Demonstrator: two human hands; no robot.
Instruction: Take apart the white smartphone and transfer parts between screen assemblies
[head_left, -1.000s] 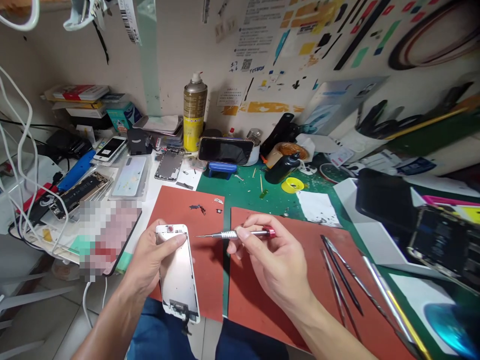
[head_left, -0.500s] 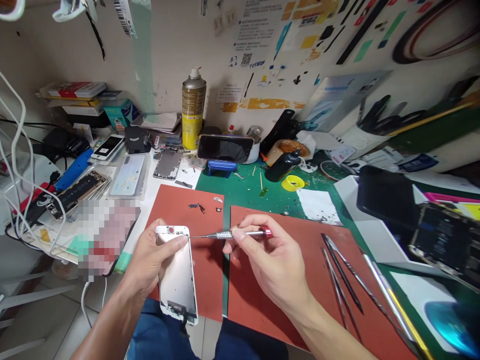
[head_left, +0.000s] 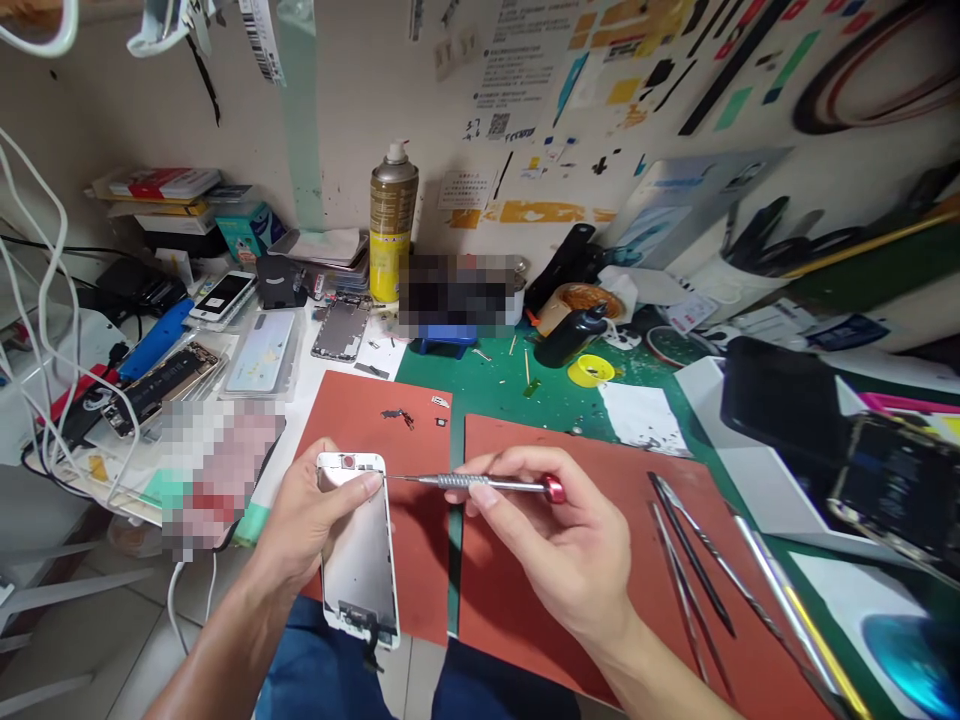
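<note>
A white phone screen assembly (head_left: 361, 560) is tilted over the near edge of the left red mat, its inner side showing and a dark flex cable hanging from its lower end. My left hand (head_left: 304, 520) grips its upper left side, thumb across the upper inner face. My right hand (head_left: 559, 540) holds a silver screwdriver with a red end cap (head_left: 517, 486) between thumb and fingers. The thin tip points left and meets the upper right edge of the assembly, by my left thumb; exact contact is too small to tell.
Small dark parts (head_left: 397, 415) lie on the left red mat (head_left: 337, 400). Tweezers and thin tools (head_left: 694, 550) rest on the right mat (head_left: 525, 440). Behind stand a spray can (head_left: 392, 225), a black bottle (head_left: 570, 338) and a yellow ring (head_left: 590, 369). Phones and cables crowd the left.
The view has shifted slightly. My right fingers have changed position along the screwdriver, with more of its red-capped end showing. My left hand still holds the assembly.
</note>
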